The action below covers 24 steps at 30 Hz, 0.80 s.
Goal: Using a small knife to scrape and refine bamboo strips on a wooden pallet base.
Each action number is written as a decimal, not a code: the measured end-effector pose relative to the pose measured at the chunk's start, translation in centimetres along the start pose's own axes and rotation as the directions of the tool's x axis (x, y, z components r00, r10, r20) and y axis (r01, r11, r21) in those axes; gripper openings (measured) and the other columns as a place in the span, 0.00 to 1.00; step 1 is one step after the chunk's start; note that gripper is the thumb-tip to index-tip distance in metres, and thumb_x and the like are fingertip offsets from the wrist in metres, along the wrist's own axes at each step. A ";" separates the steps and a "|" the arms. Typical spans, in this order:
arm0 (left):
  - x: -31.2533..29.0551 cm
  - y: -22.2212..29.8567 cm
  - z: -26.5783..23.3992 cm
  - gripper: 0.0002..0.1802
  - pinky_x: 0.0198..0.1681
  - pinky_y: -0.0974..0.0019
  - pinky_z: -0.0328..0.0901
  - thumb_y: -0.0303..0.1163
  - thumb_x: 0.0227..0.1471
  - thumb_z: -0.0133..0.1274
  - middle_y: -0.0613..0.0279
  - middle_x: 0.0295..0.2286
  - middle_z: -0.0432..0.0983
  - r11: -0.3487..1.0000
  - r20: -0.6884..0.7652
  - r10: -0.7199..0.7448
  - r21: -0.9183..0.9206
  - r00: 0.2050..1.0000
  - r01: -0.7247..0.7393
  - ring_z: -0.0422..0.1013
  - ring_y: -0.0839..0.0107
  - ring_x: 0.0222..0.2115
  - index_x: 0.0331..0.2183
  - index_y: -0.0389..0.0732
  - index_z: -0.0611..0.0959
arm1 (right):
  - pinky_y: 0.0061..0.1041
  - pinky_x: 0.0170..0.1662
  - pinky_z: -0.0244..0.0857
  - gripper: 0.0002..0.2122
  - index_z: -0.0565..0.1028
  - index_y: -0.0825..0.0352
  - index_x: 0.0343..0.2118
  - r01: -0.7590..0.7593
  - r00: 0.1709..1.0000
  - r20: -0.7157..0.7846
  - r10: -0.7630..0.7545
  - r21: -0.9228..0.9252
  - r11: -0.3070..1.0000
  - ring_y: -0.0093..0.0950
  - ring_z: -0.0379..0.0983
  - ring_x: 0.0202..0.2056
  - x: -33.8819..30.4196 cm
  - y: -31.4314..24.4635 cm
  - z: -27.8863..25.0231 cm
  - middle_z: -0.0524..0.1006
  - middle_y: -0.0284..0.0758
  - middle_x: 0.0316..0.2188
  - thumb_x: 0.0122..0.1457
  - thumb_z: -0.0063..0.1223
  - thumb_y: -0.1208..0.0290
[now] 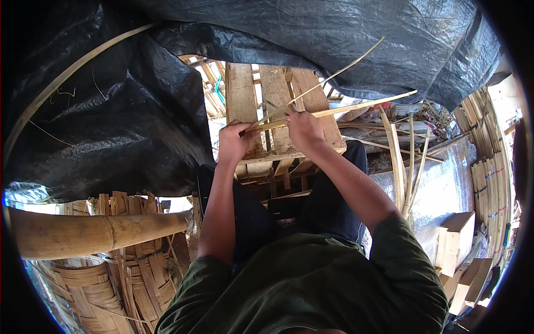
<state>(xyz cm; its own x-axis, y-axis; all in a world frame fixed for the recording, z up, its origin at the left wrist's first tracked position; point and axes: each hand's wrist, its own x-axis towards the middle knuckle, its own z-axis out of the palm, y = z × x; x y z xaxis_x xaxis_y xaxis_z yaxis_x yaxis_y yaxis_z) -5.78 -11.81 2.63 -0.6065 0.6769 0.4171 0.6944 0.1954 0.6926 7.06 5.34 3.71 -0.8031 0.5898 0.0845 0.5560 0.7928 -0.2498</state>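
Observation:
My left hand (233, 142) is closed on the near end of a split bamboo strip (364, 104). From there two thin lengths spread apart toward the right: this lower one and an upper bamboo sliver (347, 67). My right hand (306, 132) is closed around the lower length, a short way from the left hand. A small dark edge shows beside its fingers, too little to name. Both hands are above a wooden plank bench (272, 83) between my knees.
Black plastic sheeting (156, 111) hangs ahead and to the left. A thick bamboo pole (100, 232) lies at left above woven bamboo baskets (83, 286). Loose bamboo strips (397, 161) stand at right, near a silvery sheet (445, 178) and wooden blocks (456, 245).

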 end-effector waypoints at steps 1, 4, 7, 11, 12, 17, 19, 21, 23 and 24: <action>-0.1 -0.1 -0.1 0.11 0.27 0.63 0.68 0.26 0.42 0.68 0.54 0.25 0.78 1.000 -0.004 -0.015 0.012 1.000 0.015 0.75 0.60 0.23 0.32 0.37 0.88 | 0.42 0.36 0.74 0.12 0.77 0.68 0.37 0.005 1.000 0.001 -0.005 0.004 1.000 0.44 0.80 0.34 -0.1 0.0 0.0 0.81 0.46 0.29 0.61 0.54 0.62; -0.3 -0.4 0.4 0.08 0.26 0.63 0.67 0.28 0.45 0.68 0.54 0.23 0.79 0.999 -0.092 0.030 -0.040 0.995 -0.034 0.75 0.60 0.22 0.31 0.38 0.88 | 0.40 0.38 0.76 0.10 0.80 0.65 0.36 0.027 0.995 0.097 -0.033 0.055 0.998 0.41 0.81 0.35 -0.8 -0.3 -0.6 0.81 0.44 0.30 0.62 0.49 0.66; 0.2 0.2 0.7 0.09 0.25 0.65 0.66 0.32 0.48 0.67 0.54 0.21 0.79 0.997 -0.011 -0.073 0.015 0.997 0.073 0.75 0.64 0.20 0.31 0.38 0.87 | 0.39 0.37 0.75 0.11 0.81 0.63 0.37 0.046 0.997 0.061 -0.045 -0.014 0.999 0.41 0.81 0.35 -0.7 0.8 0.8 0.81 0.43 0.30 0.63 0.49 0.63; 0.5 -1.4 0.8 0.10 0.26 0.69 0.65 0.34 0.51 0.65 0.57 0.21 0.79 0.973 -0.138 -0.224 -0.090 0.965 0.213 0.72 0.75 0.20 0.32 0.36 0.87 | 0.39 0.38 0.75 0.11 0.80 0.62 0.37 0.027 0.997 0.068 -0.028 0.008 1.000 0.41 0.81 0.36 -0.7 0.5 1.1 0.81 0.43 0.30 0.63 0.48 0.62; 0.6 -1.8 0.7 0.10 0.26 0.69 0.65 0.34 0.51 0.65 0.57 0.21 0.79 0.973 -0.137 -0.223 -0.088 0.965 0.212 0.72 0.75 0.20 0.32 0.36 0.87 | 0.39 0.38 0.75 0.11 0.80 0.61 0.37 0.004 0.997 0.074 -0.006 0.034 0.999 0.41 0.81 0.36 -0.7 0.5 1.0 0.81 0.43 0.31 0.63 0.48 0.62; 1.0 -4.5 -1.9 0.07 0.30 0.72 0.68 0.27 0.50 0.64 0.59 0.23 0.82 0.969 -0.350 -0.231 -0.168 0.908 0.182 0.73 0.79 0.24 0.33 0.34 0.87 | 0.40 0.39 0.74 0.09 0.79 0.61 0.38 -0.011 0.997 0.073 0.006 0.068 0.998 0.42 0.80 0.36 -0.8 0.4 1.0 0.81 0.44 0.30 0.63 0.48 0.66; 1.0 -5.9 -3.4 0.07 0.31 0.73 0.68 0.27 0.51 0.64 0.60 0.24 0.82 0.954 -0.418 -0.275 -0.229 0.866 0.193 0.74 0.79 0.25 0.33 0.34 0.87 | 0.41 0.39 0.73 0.08 0.79 0.61 0.39 -0.021 0.996 0.087 0.013 0.090 0.996 0.43 0.79 0.36 -0.8 0.3 1.0 0.81 0.44 0.30 0.62 0.49 0.69; 0.8 -6.6 -4.8 0.08 0.31 0.73 0.67 0.28 0.52 0.64 0.60 0.23 0.82 0.953 -0.437 -0.291 -0.208 0.851 0.219 0.74 0.80 0.25 0.33 0.34 0.87 | 0.41 0.39 0.73 0.09 0.79 0.61 0.40 -0.047 0.996 0.083 0.038 0.111 0.993 0.43 0.79 0.36 -0.7 0.2 1.2 0.81 0.45 0.29 0.63 0.49 0.67; 0.4 -6.6 -5.1 0.08 0.31 0.73 0.67 0.29 0.52 0.63 0.59 0.23 0.82 0.948 -0.378 -0.319 -0.134 0.869 0.289 0.74 0.80 0.24 0.33 0.35 0.87 | 0.42 0.39 0.73 0.09 0.79 0.61 0.40 -0.052 0.995 0.085 0.043 0.117 0.992 0.43 0.79 0.36 -0.7 0.6 1.6 0.81 0.45 0.29 0.63 0.49 0.65; 0.1 -6.5 -5.2 0.08 0.30 0.73 0.67 0.30 0.53 0.63 0.59 0.22 0.82 0.934 -0.320 -0.352 -0.059 0.880 0.353 0.74 0.80 0.24 0.33 0.35 0.87 | 0.42 0.39 0.72 0.10 0.79 0.61 0.40 -0.057 0.995 0.087 0.047 0.118 0.991 0.44 0.79 0.36 -0.6 0.8 1.9 0.80 0.45 0.29 0.64 0.49 0.63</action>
<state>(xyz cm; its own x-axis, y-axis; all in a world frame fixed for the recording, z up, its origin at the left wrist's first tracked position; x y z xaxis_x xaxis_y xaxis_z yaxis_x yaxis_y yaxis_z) -12.36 -16.67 1.26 -0.9019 0.2997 0.3110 0.4118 0.3795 0.8285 7.59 5.38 1.66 -0.7915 0.6110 -0.0115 0.5719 0.7339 -0.3665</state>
